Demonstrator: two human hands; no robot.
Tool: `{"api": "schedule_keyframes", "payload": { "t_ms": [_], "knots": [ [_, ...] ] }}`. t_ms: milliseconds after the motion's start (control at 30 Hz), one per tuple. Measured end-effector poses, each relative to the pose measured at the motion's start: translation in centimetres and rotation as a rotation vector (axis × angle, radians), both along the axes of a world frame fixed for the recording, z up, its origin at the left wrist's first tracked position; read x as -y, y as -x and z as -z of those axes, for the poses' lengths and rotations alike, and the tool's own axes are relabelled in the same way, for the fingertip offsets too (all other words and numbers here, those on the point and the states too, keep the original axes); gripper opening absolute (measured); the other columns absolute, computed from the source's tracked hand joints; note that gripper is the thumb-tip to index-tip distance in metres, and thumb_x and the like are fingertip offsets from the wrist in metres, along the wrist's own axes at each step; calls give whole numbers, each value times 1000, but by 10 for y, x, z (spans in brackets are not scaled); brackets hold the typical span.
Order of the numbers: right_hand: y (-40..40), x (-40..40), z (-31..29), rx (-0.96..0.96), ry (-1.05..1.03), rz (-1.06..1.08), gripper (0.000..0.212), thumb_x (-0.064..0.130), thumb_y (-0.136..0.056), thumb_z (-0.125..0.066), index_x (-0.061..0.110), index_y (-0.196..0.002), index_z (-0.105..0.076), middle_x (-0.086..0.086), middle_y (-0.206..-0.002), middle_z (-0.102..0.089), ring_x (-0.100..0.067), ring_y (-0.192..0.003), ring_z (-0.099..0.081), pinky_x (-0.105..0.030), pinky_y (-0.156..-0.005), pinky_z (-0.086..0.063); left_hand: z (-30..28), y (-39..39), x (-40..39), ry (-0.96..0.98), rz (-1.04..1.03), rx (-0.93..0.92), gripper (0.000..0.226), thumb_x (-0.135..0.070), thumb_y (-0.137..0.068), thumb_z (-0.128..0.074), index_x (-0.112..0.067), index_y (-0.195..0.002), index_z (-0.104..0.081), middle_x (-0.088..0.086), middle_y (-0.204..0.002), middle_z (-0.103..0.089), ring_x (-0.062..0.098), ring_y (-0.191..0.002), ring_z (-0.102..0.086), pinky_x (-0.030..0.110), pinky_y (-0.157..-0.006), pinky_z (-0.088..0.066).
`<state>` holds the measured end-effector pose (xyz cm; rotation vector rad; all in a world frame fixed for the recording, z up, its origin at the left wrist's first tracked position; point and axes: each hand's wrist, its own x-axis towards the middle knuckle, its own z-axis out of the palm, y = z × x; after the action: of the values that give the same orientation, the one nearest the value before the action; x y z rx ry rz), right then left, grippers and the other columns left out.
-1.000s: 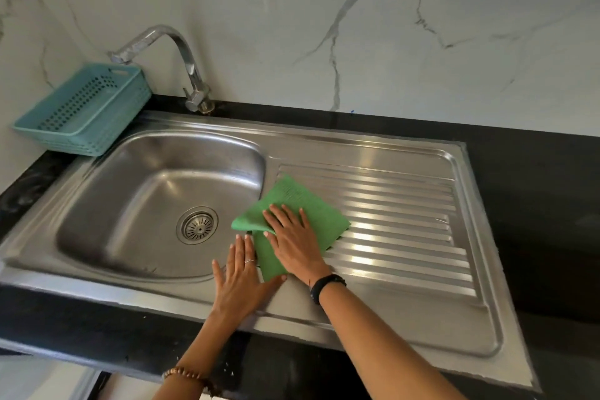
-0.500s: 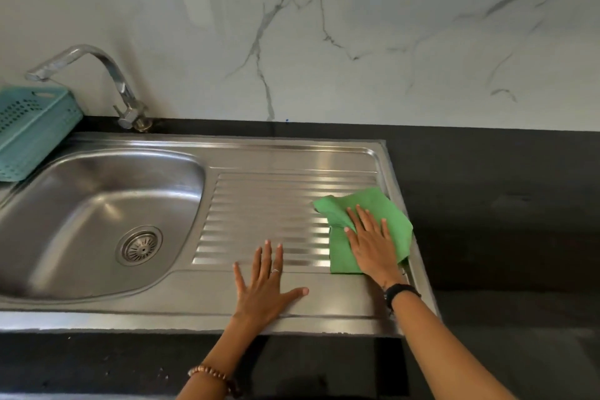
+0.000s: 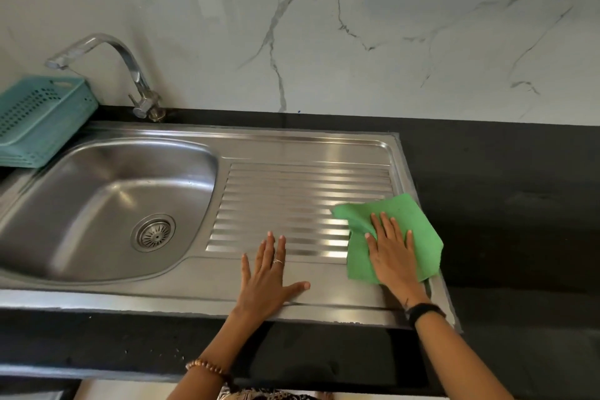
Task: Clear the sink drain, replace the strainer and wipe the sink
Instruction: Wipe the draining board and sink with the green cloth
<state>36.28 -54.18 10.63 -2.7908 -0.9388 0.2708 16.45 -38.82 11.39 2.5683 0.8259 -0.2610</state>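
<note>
A steel sink [image 3: 97, 191] fills the left of the counter, with a round metal strainer [image 3: 153, 232] seated in its drain. To its right runs the ribbed drainboard [image 3: 292, 198]. A green cloth [image 3: 412, 221] lies flat at the drainboard's right edge. My right hand [image 3: 391, 253] presses on the cloth with straight, spread fingers. My left hand [image 3: 269, 279] rests flat on the steel front rim, fingers straight, holding nothing.
A curved chrome tap [image 3: 130, 75] stands behind the basin. A teal perforated plastic basket [image 3: 39, 117] sits at the far left, partly over the sink's rim. Black countertop [image 3: 503, 204] extends to the right, and a marble-patterned wall rises behind.
My right hand slid the green cloth from beside the basin across the drainboard to its right edge. My left hand moved right along the front rim. The view shifted right.
</note>
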Motion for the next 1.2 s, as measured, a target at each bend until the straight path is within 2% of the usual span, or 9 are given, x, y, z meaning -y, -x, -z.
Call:
{"api": "schedule_keyframes", "payload": {
  "t_ms": [100, 267, 367, 667, 733, 833, 933, 1100, 1200],
  "knots": [
    [-3, -15, -1, 66, -6, 45, 52, 34, -101, -23, 16, -149, -18, -7, -157, -19, -23, -145, -15, -49, -118, -9, 0, 21, -22, -36, -53, 73, 102, -72, -78, -38, -25, -130, 35, 2, -142, 40, 21, -135, 33, 53, -111, 20],
    [21, -34, 2, 131, -106, 72, 49, 29, -100, -34, 6, -143, -34, -15, -145, -37, -28, -136, -33, -48, -117, -20, -1, 59, -67, -51, -203, 15, 117, -96, -52, -12, -23, -131, 36, 6, -146, 36, 22, -133, 32, 51, -107, 21],
    [45, -63, 4, 167, -128, 51, 44, 29, -99, -37, 5, -134, -44, -15, -134, -47, -29, -126, -43, -46, -112, -29, 3, 72, -78, 9, -297, 64, 118, -84, -59, -37, -24, -133, 32, 7, -152, 28, 20, -135, 30, 49, -111, 19],
    [133, -186, 2, 150, -178, -112, 39, 32, -94, -47, 11, -126, -53, -13, -126, -57, -30, -118, -54, -48, -108, -36, 8, 78, -78, -16, -386, 180, 123, -79, -64, -47, -14, -139, 24, 7, -158, 7, 17, -145, 8, 36, -114, 10],
    [148, -213, 4, 116, -169, -202, 45, 32, -95, -44, 11, -134, -47, -13, -136, -52, -30, -128, -48, -51, -111, -30, 10, 81, -80, -5, -383, 208, 122, -77, -65, -50, -16, -136, 28, 6, -158, 8, 15, -145, 9, 34, -114, 10],
    [165, -240, 8, 7, -106, -379, 55, 36, -98, -22, 16, -149, -19, -8, -157, -23, -25, -146, -16, -49, -118, -3, 8, 84, -82, 37, -355, 278, 120, -67, -69, -59, -24, -128, 37, 0, -152, 22, 9, -138, 20, 32, -114, 9],
    [174, -245, 12, 6, -23, -572, 58, 44, -98, -14, 19, -150, -6, -3, -160, -6, -20, -148, 1, -44, -117, 12, 5, 87, -82, 90, -344, 340, 121, -57, -69, -67, -27, -131, 33, -4, -145, 27, 7, -136, 21, 32, -116, 6],
    [179, -224, 12, 32, -8, -749, 60, 41, -96, -16, 19, -150, -5, -2, -160, -3, -17, -148, 1, -40, -115, 14, 1, 88, -80, 66, -304, 305, 121, -59, -65, -64, -22, -134, 29, -7, -145, 29, 9, -137, 26, 31, -113, 15],
    [170, -201, 11, -30, -93, -670, 54, 35, -100, -25, 21, -150, -8, 2, -160, -7, -12, -147, -1, -36, -117, 12, -3, 85, -73, 48, -280, 235, 122, -60, -66, -64, -25, -132, 33, -8, -143, 34, 11, -134, 34, 36, -111, 20]
  ]
}}
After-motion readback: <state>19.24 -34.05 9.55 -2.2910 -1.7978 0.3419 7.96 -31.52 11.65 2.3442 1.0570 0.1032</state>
